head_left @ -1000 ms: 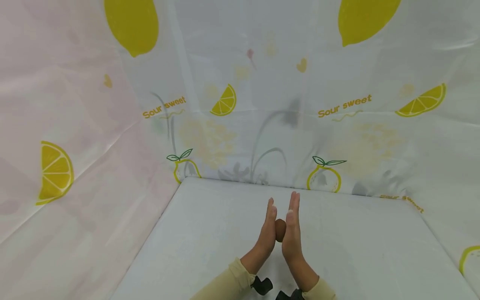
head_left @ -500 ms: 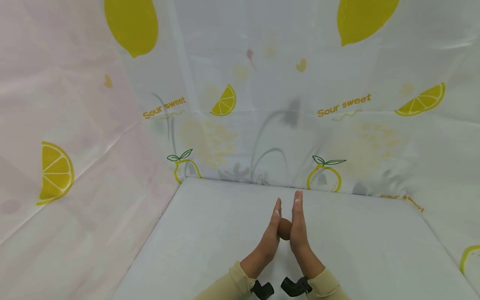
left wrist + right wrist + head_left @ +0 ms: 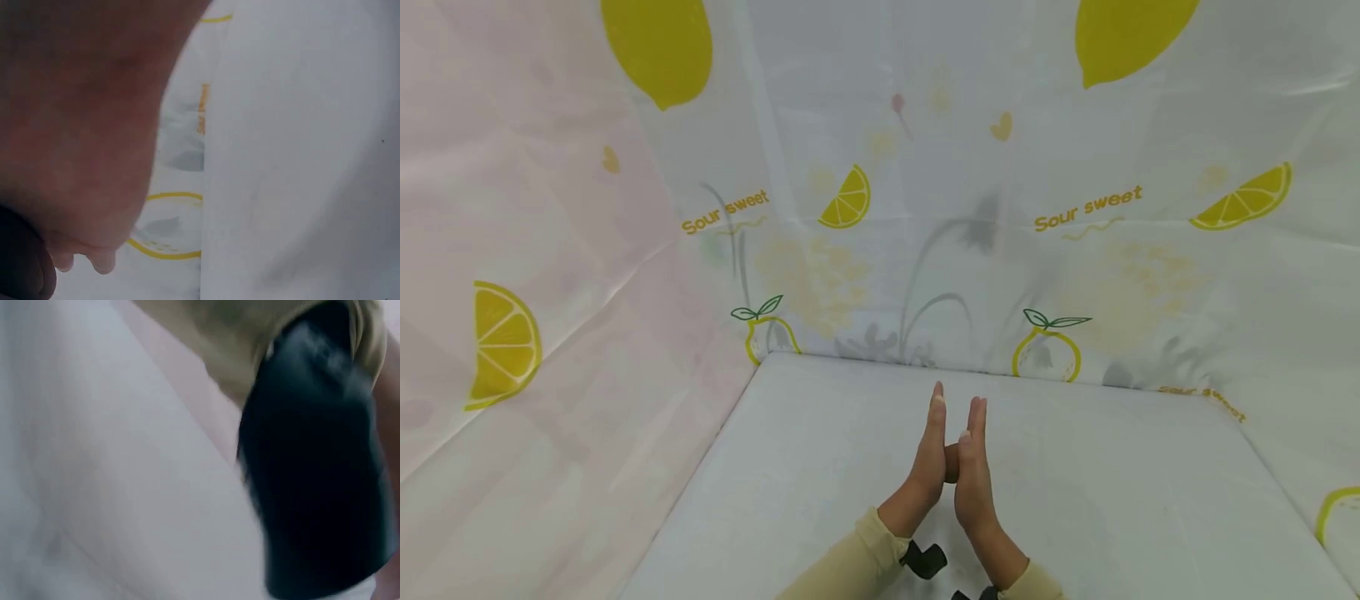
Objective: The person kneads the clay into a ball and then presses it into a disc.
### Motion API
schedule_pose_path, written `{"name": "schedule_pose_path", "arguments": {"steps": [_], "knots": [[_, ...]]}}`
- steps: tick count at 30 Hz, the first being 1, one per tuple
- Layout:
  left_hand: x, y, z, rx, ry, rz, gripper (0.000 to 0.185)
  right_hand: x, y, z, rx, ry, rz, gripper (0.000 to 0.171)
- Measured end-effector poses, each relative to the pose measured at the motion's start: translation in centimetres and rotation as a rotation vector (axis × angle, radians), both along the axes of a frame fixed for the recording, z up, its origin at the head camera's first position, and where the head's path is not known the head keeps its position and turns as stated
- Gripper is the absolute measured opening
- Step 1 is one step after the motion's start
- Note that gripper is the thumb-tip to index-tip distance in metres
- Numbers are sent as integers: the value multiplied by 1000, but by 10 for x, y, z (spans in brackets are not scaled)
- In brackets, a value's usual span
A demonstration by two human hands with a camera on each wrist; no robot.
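In the head view, a small brown ball [image 3: 952, 463] of smooth, clay-like look sits between two upright palms above the white table. My left hand [image 3: 929, 450] presses it from the left with straight fingers. From the right, my right hand [image 3: 973, 479] lies flat against it, its fingertips lower in view than the left ones. Both hands hide most of the ball's sides. The left wrist view has a close, dim hand [image 3: 81, 137] filling its left half; the ball does not show there. A black wrist camera [image 3: 312, 469] and a beige sleeve [image 3: 219, 337] block much of the right wrist view.
The white tabletop [image 3: 1112, 500] spreads under and around the hands. Lemon-printed cloth [image 3: 880, 275] hangs behind it and along both sides. Black wrist cameras [image 3: 925, 560] stick out from the forearms, close to each other.
The hands slide against each other: at half a second ago both stood further right, with the right fingertips ahead. Now the left fingertips lead, the right hand is drawn back, and less ball shows.
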State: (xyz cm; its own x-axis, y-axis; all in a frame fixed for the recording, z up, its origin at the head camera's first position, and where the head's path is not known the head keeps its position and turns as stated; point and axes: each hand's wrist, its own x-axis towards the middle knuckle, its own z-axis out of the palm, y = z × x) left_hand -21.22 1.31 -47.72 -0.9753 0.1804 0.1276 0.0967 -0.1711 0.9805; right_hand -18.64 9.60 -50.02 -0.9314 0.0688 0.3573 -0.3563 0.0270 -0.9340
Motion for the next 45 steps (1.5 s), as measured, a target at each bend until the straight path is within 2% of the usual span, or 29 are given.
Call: {"name": "schedule_pose_path", "arguments": {"steps": [5,12,18,26,32,36,40,45], "knots": [[-2,0,-2,-15,-32,47,68,5,-4,5,-13,-13,-20,61],[-4,1,-6,-48,8,72,69,9,-5,15,-67,-2,-12,62],[-1,3,-9,-62,9,15,68,4,2,24,-91,-14,6,62],[4,2,-13,-123,136,-92,68,-15,15,31,-80,-105,13,68],[5,0,-13,-46,162,-197,68,-28,22,30,-114,-191,-4,71],[6,-1,-11,4,167,-227,72,-32,24,24,-100,-204,-18,71],[5,-2,-7,28,168,-205,77,-31,22,15,-78,-180,-14,68],[4,1,-4,43,106,-102,77,-22,13,4,-67,-114,-3,63]]}}
